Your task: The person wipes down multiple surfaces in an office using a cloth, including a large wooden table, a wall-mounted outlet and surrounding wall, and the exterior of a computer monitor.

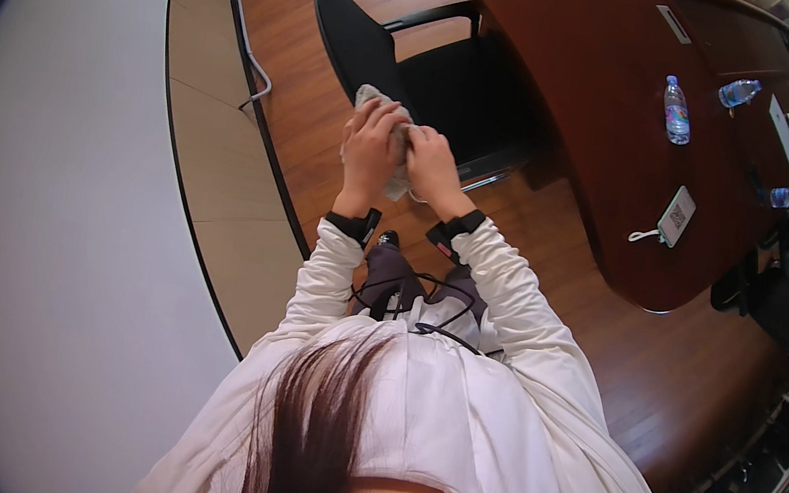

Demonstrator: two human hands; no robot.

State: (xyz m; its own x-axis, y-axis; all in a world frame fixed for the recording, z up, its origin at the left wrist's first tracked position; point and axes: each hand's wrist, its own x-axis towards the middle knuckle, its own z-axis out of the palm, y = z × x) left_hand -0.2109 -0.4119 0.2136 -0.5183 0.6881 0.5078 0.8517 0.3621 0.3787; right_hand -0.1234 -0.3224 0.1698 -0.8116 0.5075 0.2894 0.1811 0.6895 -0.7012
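One grey cloth [397, 186], grasped by my left hand [370, 150] and right hand [436, 168] together.

Two black bands [353, 227] circle my wrists, and my fingers bend over the cloth beside one black chair [453, 83]; I cannot tell whether the cloth touches the backrest. The chair stands in the way, between my hands and part of the brown counter [582, 61]. On that counter I count one pale device [677, 216] with a white strap [642, 236], and three clear bottles [677, 115] [739, 92] [787, 198].
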